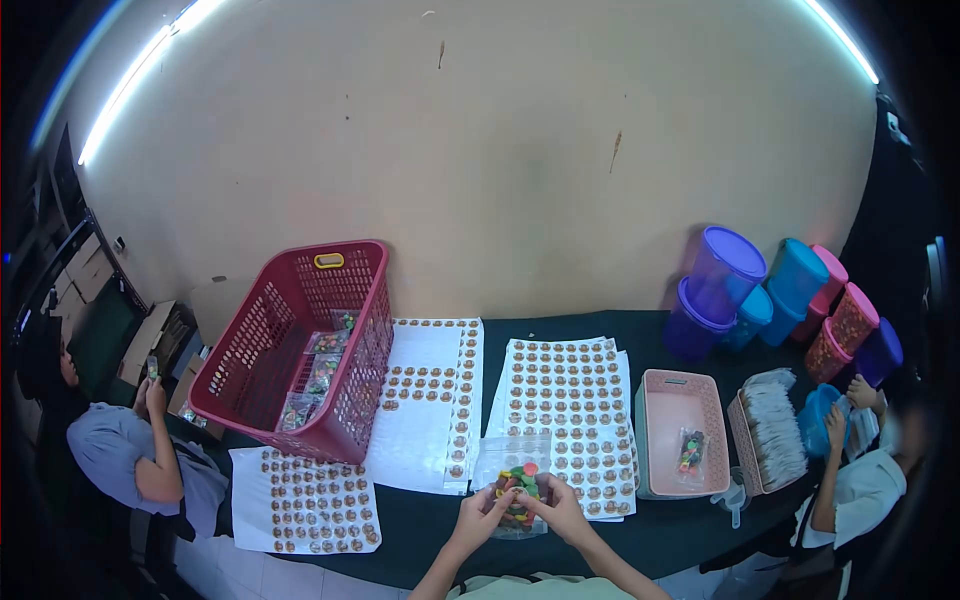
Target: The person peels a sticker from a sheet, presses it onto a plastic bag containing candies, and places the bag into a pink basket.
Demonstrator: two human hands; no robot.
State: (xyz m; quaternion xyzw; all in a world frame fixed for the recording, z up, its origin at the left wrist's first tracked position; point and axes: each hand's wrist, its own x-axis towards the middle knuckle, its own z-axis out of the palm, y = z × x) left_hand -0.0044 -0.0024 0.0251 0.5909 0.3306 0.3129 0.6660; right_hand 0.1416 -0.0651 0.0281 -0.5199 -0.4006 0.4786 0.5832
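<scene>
Low in the middle of the head view, a clear plastic bag [515, 458] of colourful sweets is held between both hands. My left hand [477, 522] grips its left side, fingers closed round it. On its right side my right hand [562, 512] is closed in the same way. Both thumbs meet over the front of the bag, where a small round brown spot shows, perhaps a sticker. Under and behind the bag lies a sheet of round brown stickers [560, 400]. Another sticker sheet [425, 420], partly peeled, lies to the left.
A large maroon basket [345, 425] with several filled bags stands left, beside a smaller sticker sheet [305, 500]. Right are a pink basket [683, 386] with one bag, a basket of flat packets [775, 430] and stacked coloured tubs [728, 265]. One person is at each side.
</scene>
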